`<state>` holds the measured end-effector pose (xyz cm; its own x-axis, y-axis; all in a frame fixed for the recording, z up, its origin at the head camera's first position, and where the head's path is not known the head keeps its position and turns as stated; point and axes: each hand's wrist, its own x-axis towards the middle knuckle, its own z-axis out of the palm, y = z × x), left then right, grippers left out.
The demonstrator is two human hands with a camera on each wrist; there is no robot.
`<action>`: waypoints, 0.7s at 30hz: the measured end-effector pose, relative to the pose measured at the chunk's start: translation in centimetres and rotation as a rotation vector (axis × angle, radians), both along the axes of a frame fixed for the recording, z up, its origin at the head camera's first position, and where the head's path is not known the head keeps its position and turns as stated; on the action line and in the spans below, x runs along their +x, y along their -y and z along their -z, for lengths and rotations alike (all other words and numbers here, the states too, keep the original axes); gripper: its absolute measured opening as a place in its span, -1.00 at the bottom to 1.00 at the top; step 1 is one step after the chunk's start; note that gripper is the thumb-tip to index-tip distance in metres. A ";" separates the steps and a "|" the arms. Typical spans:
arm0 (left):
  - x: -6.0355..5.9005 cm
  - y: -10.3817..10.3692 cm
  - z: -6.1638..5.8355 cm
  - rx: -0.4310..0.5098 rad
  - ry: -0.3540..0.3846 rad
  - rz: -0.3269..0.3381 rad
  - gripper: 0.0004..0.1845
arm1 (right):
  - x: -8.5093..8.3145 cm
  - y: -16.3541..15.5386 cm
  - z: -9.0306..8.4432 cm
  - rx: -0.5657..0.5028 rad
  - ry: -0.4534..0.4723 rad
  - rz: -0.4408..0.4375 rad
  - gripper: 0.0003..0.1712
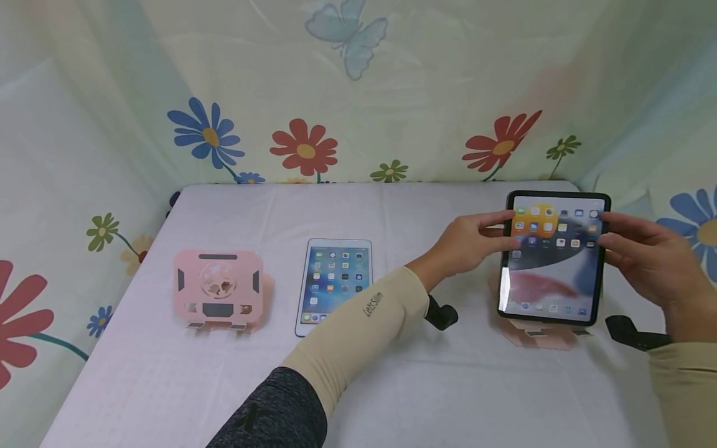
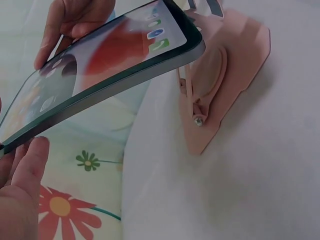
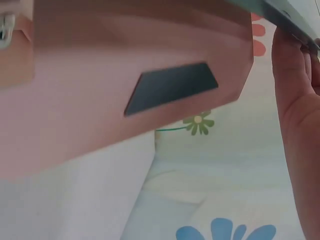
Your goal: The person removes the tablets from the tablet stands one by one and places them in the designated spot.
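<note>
At about three o'clock on the white table (image 1: 392, 386), the black tablet (image 1: 551, 258) leans upright on a pink stand (image 1: 538, 336), pinched at its upper side edges by the left hand (image 1: 470, 239) and right hand (image 1: 644, 255). It looks rigid, glossy-slick and breakable, so the bezel edges seem the safest grip. At nine o'clock, well apart, stand an empty pink stand (image 1: 220, 287) and a white tablet (image 1: 334, 285) lying flat; neither obstructs.
</note>
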<state>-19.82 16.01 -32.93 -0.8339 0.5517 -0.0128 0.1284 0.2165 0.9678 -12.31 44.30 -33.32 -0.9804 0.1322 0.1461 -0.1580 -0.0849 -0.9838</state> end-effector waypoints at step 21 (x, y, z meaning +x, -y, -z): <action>-1.1 1.6 0.7 0.172 0.091 -0.041 -0.52 | -0.5 2.2 -0.9 0.009 0.026 -0.096 -0.48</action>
